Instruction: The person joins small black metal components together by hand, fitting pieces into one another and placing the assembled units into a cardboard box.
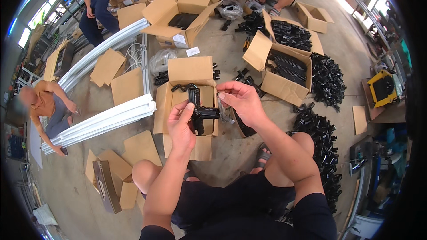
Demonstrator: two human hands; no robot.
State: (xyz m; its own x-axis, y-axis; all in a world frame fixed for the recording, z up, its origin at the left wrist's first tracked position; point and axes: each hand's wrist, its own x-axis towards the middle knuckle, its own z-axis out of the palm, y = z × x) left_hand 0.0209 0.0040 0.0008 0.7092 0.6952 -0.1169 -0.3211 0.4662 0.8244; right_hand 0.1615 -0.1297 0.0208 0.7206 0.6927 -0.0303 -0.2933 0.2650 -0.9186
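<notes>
My left hand [181, 126] grips a black T-shaped pipe fitting [205, 113] above an open cardboard box [190, 67]. One short arm of the fitting points right, and the other runs up and down. Close by on the right, my right hand [242, 100] has its thumb and forefinger pinched together around something too small to make out. A clear plastic bag [226, 114] hangs or lies just below those fingertips. More black pieces [179, 87] show at the box's back edge, beside the fitting. My left hand and the fitting hide part of the box's inside.
Heaps of black fittings [327, 80] cover the floor on the right, beside an open box [284, 86] of black parts. White metal profiles [106, 122] lie at left, near a crouching person [51, 106]. Two more people are at the back. Another open box [180, 15] stands behind.
</notes>
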